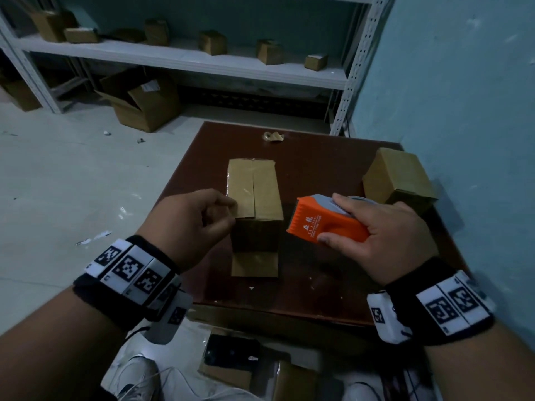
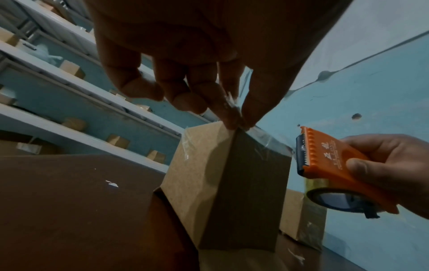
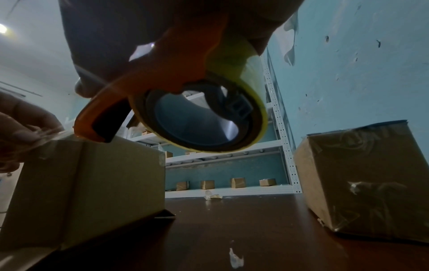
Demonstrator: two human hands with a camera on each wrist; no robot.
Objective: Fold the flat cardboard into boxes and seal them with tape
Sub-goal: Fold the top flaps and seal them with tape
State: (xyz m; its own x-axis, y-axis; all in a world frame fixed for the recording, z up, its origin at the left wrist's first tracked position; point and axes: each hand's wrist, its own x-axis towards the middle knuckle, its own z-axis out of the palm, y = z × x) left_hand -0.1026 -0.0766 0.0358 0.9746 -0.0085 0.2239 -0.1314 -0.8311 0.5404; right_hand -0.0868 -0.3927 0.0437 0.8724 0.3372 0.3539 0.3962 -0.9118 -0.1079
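My left hand (image 1: 199,224) pinches clear tape (image 2: 267,141) at one box (image 1: 254,192), my right hand (image 1: 393,235) grips one orange tape dispenser (image 1: 324,224), and a second box (image 1: 399,178) sits far right.

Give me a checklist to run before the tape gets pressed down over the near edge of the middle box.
1. Left hand pinches clear tape end: ok.
2. Right hand grips orange tape dispenser: ok.
3. Top flaps of brown cardboard box closed: ok.
4. Tape strip cut free of the dispenser: cannot tell.
5. Box resting on dark brown table: ok.
6. Bottom flaps sealed: not ok, one lies open.
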